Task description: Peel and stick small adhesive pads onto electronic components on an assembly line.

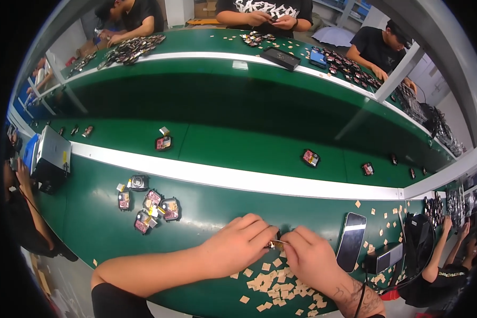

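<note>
Bright, cool light, apparently from overhead, lays a pale sheen on the glossy dark-green counter [90, 212] and a white streak across the black rectangular phone [351, 244], while a broad shadow darkens the far side of the sunken green strip [238, 151]. The fisheye lens bends the long white rail [222, 174] and blackens the corners; the small part [273, 244] between the bare left hand [244, 241] and bare right hand [310, 252] lacks crisp detail.

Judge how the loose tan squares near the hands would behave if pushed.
The tan squares look small and thin, so probably light. They lie loose, many overlapping, so a push would likely spread them across the green table. Being flat, they seem unlikely to roll.
</note>
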Tool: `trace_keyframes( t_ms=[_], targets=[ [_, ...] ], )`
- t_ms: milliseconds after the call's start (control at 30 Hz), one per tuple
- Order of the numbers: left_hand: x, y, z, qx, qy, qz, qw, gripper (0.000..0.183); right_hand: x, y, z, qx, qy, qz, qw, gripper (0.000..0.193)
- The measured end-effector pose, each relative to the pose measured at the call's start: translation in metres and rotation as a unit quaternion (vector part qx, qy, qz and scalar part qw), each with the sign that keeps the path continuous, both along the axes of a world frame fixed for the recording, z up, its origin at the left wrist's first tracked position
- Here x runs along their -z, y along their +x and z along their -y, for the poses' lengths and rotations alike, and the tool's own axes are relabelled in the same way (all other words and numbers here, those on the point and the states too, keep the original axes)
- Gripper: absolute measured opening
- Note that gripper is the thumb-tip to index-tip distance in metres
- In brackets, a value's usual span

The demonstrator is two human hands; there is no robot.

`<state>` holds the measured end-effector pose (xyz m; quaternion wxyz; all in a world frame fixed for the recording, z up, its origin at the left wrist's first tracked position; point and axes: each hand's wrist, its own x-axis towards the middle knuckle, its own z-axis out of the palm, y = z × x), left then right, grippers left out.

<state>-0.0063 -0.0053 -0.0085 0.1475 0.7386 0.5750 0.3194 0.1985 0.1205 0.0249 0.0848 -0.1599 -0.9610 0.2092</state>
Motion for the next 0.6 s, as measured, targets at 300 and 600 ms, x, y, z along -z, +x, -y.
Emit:
trace_keyframes(
  t_ms=[300, 600],
  targets=[
    [0.001, -0.008, 0.002, -0.002, -0.024, 0.064, 0.998, 0.052, -0.014, -0.001, -0.017, -0.018, -0.112, -0.047, 0.992, 0.032],
    [-0.004, -0.005, 0.001, 0.022, -0.030, 0.086, 0.996, 0.061, 0.013, -0.004, -0.016, -0.051, -0.142, -0.144, 0.978, 0.031]
  ],
)
